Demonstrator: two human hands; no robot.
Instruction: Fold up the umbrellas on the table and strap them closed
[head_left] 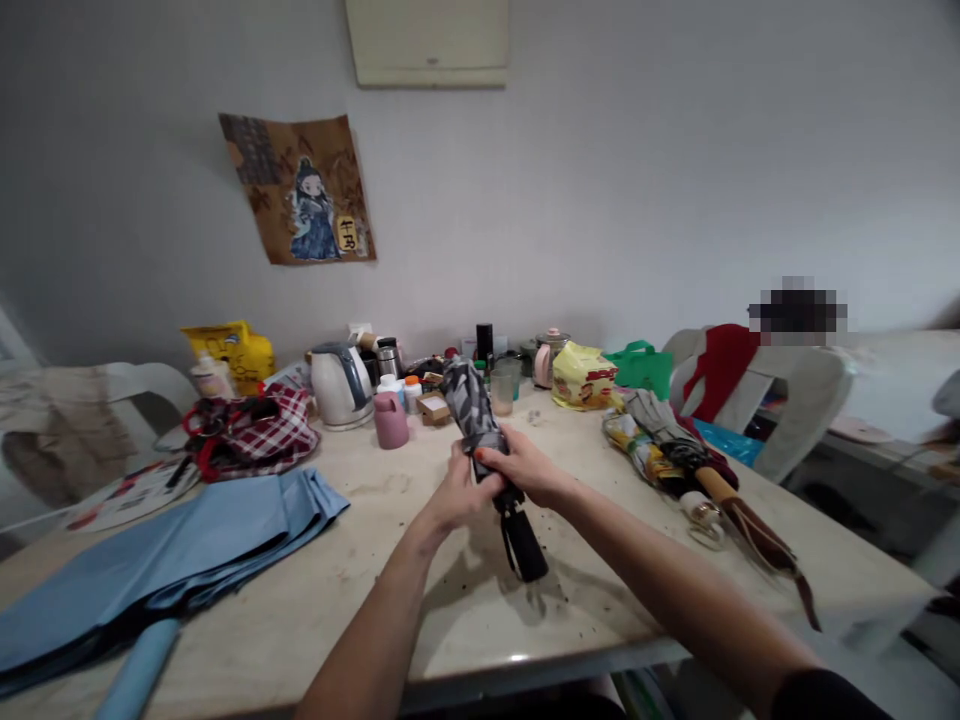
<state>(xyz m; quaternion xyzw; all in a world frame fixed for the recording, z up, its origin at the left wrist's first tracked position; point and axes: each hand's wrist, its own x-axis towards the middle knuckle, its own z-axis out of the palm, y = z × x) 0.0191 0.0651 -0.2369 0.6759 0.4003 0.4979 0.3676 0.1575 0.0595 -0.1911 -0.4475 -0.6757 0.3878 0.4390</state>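
Above the middle of the table, a folded grey-patterned umbrella (480, 405) slants with its black handle (527, 550) toward me. My left hand (459, 492) and my right hand (529, 465) are both closed around its lower canopy, just above the handle. My thumbs lie near each other across the fabric. To the left lies a loosely folded light blue umbrella (187, 540), its blue handle (139, 670) at the front. On the right are folded umbrellas, one grey (660, 415) and one yellow-patterned (637, 450), with a brown strap beside them.
A kettle (341, 385), a pink cup (390, 420), a small cardboard box (433, 408) and a yellow food packet (583, 378) stand toward the back of the table (375, 510). A plaid cloth bag (262, 430) sits at left. White chairs (806, 400) flank the table.
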